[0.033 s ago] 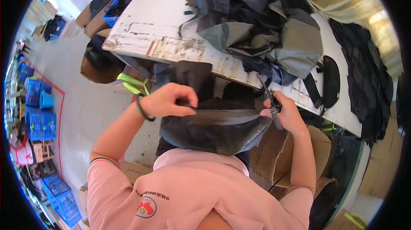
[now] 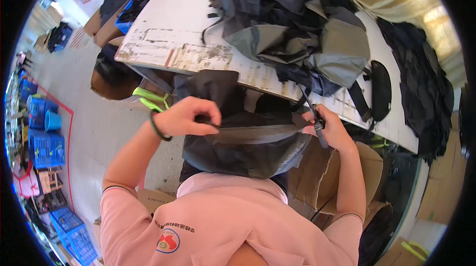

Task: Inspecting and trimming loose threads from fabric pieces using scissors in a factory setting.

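A dark grey backpack (image 2: 243,149) rests against my chest, in front of the table edge. My left hand (image 2: 188,116) pinches its upper rim at the left end, a dark band around the wrist. At the right end of that rim, my right hand (image 2: 329,127) grips a small dark strap or zipper pull. The rim is stretched straight between both hands. More of the bag's black fabric (image 2: 213,87) hangs up toward the table edge.
A worn white table (image 2: 168,38) carries a heap of grey and black bags (image 2: 297,28), black fabric pieces (image 2: 421,82) at right. Cardboard boxes (image 2: 322,177) stand under the table by my right arm. Blue crates (image 2: 44,137) line the floor at far left.
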`<state>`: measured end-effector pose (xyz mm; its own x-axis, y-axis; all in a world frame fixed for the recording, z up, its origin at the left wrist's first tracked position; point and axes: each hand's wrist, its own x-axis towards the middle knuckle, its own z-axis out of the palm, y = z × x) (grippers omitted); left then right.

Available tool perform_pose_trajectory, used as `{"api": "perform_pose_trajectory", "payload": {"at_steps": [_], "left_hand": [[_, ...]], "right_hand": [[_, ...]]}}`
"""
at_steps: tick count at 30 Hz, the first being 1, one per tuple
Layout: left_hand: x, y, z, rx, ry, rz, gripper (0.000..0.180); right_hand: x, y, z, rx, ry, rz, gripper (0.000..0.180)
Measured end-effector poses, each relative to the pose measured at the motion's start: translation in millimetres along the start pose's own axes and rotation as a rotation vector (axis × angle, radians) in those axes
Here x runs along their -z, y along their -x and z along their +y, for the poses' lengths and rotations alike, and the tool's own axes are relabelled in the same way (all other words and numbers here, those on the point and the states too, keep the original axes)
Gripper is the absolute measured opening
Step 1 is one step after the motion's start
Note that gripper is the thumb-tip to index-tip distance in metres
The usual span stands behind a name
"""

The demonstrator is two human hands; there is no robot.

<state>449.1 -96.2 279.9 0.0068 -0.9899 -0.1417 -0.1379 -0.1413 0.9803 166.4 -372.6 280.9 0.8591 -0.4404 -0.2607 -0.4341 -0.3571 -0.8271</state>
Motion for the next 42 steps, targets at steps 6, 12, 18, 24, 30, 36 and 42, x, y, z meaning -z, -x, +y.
{"api": "perform_pose_trajectory", "payload": {"at_steps": [6,12,18,24,30,36,42], "left_hand": [[35,28,8,-0.007,0.041,-0.079,0.014],[61,40,1,0.060,-0.035,0.056,0.013],[72,38,-11,0.110,-0.009,0.218,0.015],[71,22,29,0.034,0.068,0.208,0.015],[71,-24,63,-0.179,-0.566,0.425,0.018],[-12,-76,67,-0.492,-0.785,0.088,0.044],[-14,-57,25,-0.547,-0.698,0.308,0.016]], "right_hand": [[-4,15,47,0.068,-0.261,-0.225,0.029],[-5,33,19,0.100,-0.263,-0.182,0.027],[1,46,-15,0.150,-0.121,-0.118,0.026],[33,73,-48,0.230,-0.215,0.051,0.028],[28,74,-74,0.283,-0.063,0.104,0.028],[7,56,-70,0.258,0.002,0.119,0.030],[37,60,-73,0.272,0.051,0.259,0.025]]}}
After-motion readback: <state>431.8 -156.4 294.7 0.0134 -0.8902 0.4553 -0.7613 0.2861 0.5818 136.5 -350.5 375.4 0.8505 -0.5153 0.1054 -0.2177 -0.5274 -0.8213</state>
